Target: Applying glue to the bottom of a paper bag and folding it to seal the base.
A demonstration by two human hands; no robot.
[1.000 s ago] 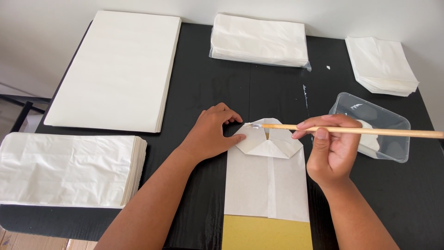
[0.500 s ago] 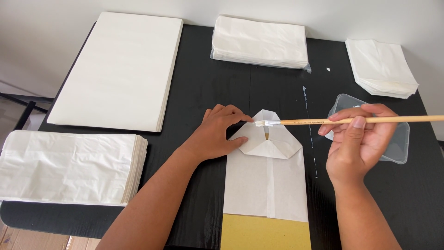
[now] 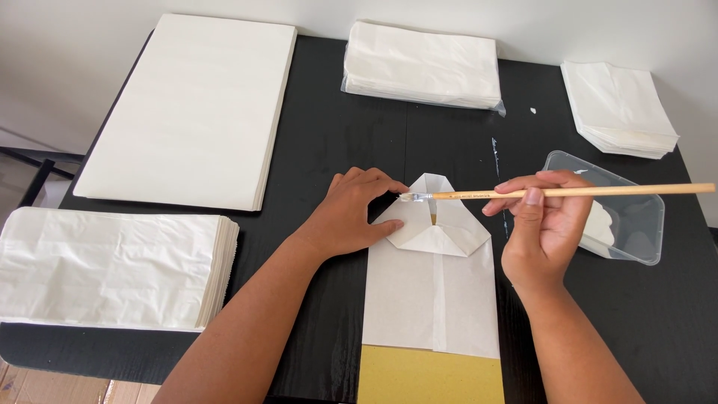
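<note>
A: Where is the paper bag relative to the hands?

B: It lies flat on the black table, its long axis running from the near edge away from the person, folded end pointing away. The left hand lies on the left side of that folded end, fingers together and flat, thumb laid along the lower left fold.

A: And the other hand?

B: The right hand hovers just to the right of the bag's folded end. It pinches a wooden brush between the thumb and the curled fingers.

A: Which way does the brush point?

B: Its long axis runs nearly level, crosswise to the bag. The bristle tip points left and sits at the upper left of the folded end, just beside the left fingertips; the handle reaches out to the right past the hand.

A: What else is around the bag?

B: A clear plastic tray to its right, behind the right hand. A yellow sheet under the bag's near end. Well to the left of it, a stack of white bags; beyond that, a pile of large white sheets. Beyond the bag, a wrapped pack of white bags, and another white stack to the far right.
</note>
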